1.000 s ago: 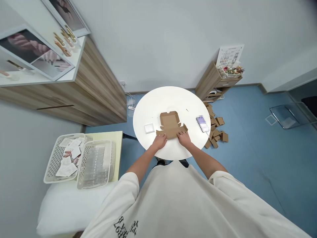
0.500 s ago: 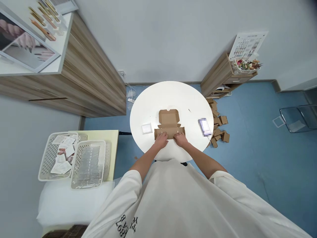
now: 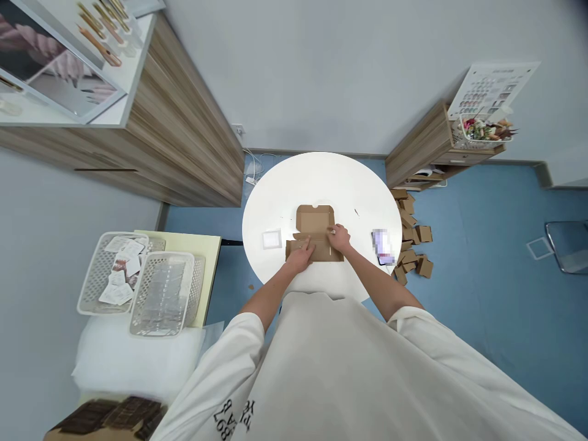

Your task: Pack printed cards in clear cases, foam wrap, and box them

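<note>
An unfolded brown cardboard box [image 3: 315,218] lies on the round white table [image 3: 362,184] in front of me, its back panel flat and small side flaps near the middle. My left hand [image 3: 300,256] rests on the near-left part of the cardboard, fingers stretched out and pressing on it. My right hand [image 3: 339,238] is at the right side, its fingers closed at the side flap by the fold, seemingly pinching the cardboard. What lies under the fingers is partly hidden.
A small white tray-like piece [image 3: 272,239] lies left of the cardboard, a blurred phone [image 3: 383,247] to the right. Folded small brown boxes [image 3: 408,236] are piled beyond the table's right edge. White baskets [image 3: 163,294] stand at left, a wooden cabinet [image 3: 193,122] behind them.
My right hand has moved up from the near edge of the cardboard to its right side flap. My left hand has shifted slightly, fingers now pointing further inward. The view has turned slightly.
</note>
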### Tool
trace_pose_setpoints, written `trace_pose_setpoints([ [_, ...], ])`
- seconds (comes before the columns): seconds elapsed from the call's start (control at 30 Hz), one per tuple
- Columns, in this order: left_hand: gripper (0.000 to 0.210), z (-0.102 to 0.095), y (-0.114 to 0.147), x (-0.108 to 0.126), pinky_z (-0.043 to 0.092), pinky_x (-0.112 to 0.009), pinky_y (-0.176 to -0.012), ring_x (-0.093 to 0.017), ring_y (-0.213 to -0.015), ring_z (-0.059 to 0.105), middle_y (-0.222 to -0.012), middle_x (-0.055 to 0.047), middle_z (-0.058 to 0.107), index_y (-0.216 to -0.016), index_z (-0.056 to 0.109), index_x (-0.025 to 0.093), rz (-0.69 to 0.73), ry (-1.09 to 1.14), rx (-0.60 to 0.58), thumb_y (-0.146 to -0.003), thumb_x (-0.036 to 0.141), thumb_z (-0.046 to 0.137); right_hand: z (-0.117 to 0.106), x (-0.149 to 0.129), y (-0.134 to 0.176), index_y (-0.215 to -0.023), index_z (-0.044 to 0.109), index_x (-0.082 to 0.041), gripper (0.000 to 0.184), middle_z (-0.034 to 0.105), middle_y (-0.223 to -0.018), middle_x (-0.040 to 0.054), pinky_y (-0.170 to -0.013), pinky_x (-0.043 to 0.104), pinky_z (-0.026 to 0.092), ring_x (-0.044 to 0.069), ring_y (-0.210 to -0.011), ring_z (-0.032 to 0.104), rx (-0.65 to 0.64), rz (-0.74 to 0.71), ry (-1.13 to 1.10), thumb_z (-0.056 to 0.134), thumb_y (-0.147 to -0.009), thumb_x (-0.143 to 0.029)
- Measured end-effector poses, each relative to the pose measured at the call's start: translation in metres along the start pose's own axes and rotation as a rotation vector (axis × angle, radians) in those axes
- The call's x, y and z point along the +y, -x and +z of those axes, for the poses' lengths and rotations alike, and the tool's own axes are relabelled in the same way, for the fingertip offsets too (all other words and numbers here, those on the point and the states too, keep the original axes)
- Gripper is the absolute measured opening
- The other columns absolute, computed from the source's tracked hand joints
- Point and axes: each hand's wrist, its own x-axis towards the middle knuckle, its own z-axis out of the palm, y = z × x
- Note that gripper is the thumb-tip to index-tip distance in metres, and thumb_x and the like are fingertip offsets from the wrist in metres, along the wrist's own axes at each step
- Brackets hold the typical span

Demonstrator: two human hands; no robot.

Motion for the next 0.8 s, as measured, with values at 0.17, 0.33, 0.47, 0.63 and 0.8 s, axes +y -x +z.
trace_pose_setpoints([
  [0.17, 0.077, -0.004, -0.001, 0.002, 0.055, -0.048, -0.087, -0.034, -0.111, 0.063, -0.167, -0.012, -0.009, -0.153, 0.029, 0.031, -0.007, -0.012, -0.023, -0.086, 0.028, 0.066, -0.001, 0.002, -0.001, -0.129, 0.061, -0.024, 0.047, 0.067, -0.122, 0.0077, -0.093, 0.037, 0.044, 0.025, -0.109, 0.06, -0.065, 0.058, -0.109, 0.029, -0.1, -0.042],
  [0.33, 0.071, -0.006, -0.002, 0.003, 0.055, -0.047, -0.084, -0.033, -0.108, 0.065, -0.167, -0.011, -0.012, -0.149, 0.034, 0.031, -0.006, -0.008, -0.025, -0.086, 0.03, 0.066, -0.007, 0.011, 0.014, -0.109, 0.067, -0.025, 0.052, 0.07, -0.103, 0.0054, -0.089, 0.035, 0.043, 0.023, -0.095, 0.062, -0.04, 0.038, -0.134, 0.017, -0.103, -0.036],
  [0.47, 0.055, -0.006, 0.001, 0.005, 0.055, -0.047, -0.085, -0.032, -0.106, 0.066, -0.168, -0.01, -0.006, -0.14, 0.044, 0.028, 0.002, 0.009, -0.007, -0.088, 0.028, 0.062, -0.008, 0.008, 0.031, -0.113, 0.065, -0.022, 0.041, 0.064, -0.121, 0.0102, -0.096, 0.037, 0.039, 0.026, -0.111, 0.056, 0.079, -0.046, -0.002, 0.028, -0.102, -0.032],
  [0.63, 0.048, -0.004, 0.007, 0.004, 0.054, -0.047, -0.085, -0.03, -0.105, 0.065, -0.167, -0.012, 0.003, -0.135, 0.046, 0.026, 0.019, 0.012, 0.016, -0.089, 0.026, 0.06, 0.007, -0.004, 0.059, -0.146, 0.041, -0.02, 0.052, 0.062, -0.125, 0.0129, -0.091, 0.035, 0.041, 0.026, -0.11, 0.057, -0.134, -0.256, 0.132, 0.049, -0.096, -0.032],
  [0.8, 0.042, -0.003, 0.009, 0.004, 0.055, -0.045, -0.082, -0.029, -0.102, 0.066, -0.167, -0.012, 0.007, -0.129, 0.049, 0.024, 0.034, -0.002, 0.029, -0.089, 0.024, 0.059, 0.025, -0.007, 0.07, -0.16, 0.009, -0.016, 0.095, 0.053, -0.14, 0.0193, -0.092, 0.034, 0.042, 0.031, -0.121, 0.053, -0.327, -0.245, 0.224, 0.066, -0.087, -0.034],
])
